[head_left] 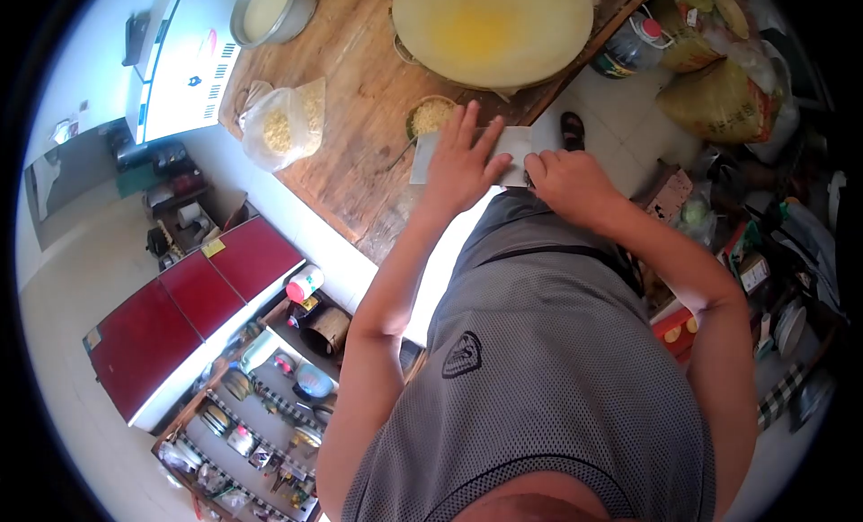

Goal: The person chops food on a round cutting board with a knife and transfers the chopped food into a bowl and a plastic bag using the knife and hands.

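My left hand (461,162) lies flat with its fingers spread on a pale grey, flat rectangular piece (514,142) at the table's near edge. At the right end of that piece, my right hand (573,187) is closed in a fist. A small dark bit shows under its fingers; what it grips is mostly hidden. Just beyond my left fingers is a small bowl (431,116) of pale yellow chopped bits. Farther back stands a large round pan (494,27) with a whitish surface, yellow in the middle.
On the wooden table (360,99) are a plastic bag (280,126) of similar bits and a metal pot (273,11) of pale contents. Right of it, a large bottle (632,47) and full sacks (719,99) stand on the floor. Cluttered shelves (252,423) and a red-topped cabinet (193,306) are at left.
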Tool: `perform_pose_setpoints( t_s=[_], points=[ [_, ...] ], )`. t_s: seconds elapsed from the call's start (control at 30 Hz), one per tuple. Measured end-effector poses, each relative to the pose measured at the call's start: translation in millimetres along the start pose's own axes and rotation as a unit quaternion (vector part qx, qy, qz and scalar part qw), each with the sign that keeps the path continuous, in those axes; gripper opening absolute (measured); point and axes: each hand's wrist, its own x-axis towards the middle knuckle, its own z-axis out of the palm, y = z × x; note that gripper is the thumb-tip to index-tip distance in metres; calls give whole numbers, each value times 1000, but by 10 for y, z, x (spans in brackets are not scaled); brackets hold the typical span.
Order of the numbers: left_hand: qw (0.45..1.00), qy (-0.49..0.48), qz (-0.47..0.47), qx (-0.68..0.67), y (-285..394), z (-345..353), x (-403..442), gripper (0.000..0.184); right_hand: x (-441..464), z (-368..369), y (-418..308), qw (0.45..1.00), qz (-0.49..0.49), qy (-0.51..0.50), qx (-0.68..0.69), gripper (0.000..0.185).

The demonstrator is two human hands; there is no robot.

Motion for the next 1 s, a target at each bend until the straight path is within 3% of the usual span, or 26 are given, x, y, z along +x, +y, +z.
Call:
perform_pose_setpoints(
  t_s=[0.03,0.17,0.2,0.23,0.33,0.37,0.43,0.57,0.63,0.7,0.73,0.77,0.8,0.87,0.9,0.93,0.97,1.0],
  points=[
    [999,-6,-33,3,-77,-4,-28,60,-14,-2,19,1000,18,-24,9,34],
    [994,-20,-104,17,-497,52,-173,65,-112,-168,132,999,40,-29,13,34],
    [992,-23,-121,11,-616,102,-203,67,-137,-198,165,999,38,-21,-1,25],
    [992,18,-117,32,-701,148,-207,63,-166,-227,196,999,36,-14,-15,16],
    [989,72,-128,-9,-842,151,-129,47,-267,-337,287,998,54,-13,-19,23],
    [989,74,-129,-11,-848,142,-105,47,-311,-382,321,998,53,-15,-21,23],
    [967,18,-232,-106,-784,6,2,31,-382,-476,404,997,71,-11,39,31],
    [965,33,-258,-42,-849,175,50,26,-456,-441,514,988,74,74,115,32],
    [973,186,-129,46,-823,259,4,28,-364,-458,597,950,124,88,274,22],
    [964,228,-135,35,-610,178,-17,30,-279,-405,803,935,158,88,306,19],
    [956,256,-140,26,-471,129,-85,32,-253,-367,910,912,201,84,347,18],
    [952,247,-179,-22,-456,235,-216,32,-227,-339,1030,836,284,67,466,25],
    [944,238,-217,-69,-488,419,-369,33,-188,-332,1180,839,279,64,462,25],
    [840,225,-393,-298,-398,683,-588,33,-98,-314,1574,761,391,96,509,30],
    [837,229,-393,-303,-471,899,-715,33,-98,-225,1810,735,399,126,534,31],
    [716,264,-445,-468,-604,1147,-804,38,-87,-203,2008,740,398,126,527,31],
    [561,285,-477,-614,-652,1298,-759,42,-77,-211,2203,725,417,133,532,31],
    [554,287,-476,-619,-567,1256,-636,42,-101,-206,2361,708,438,137,538,31]
  ],
)
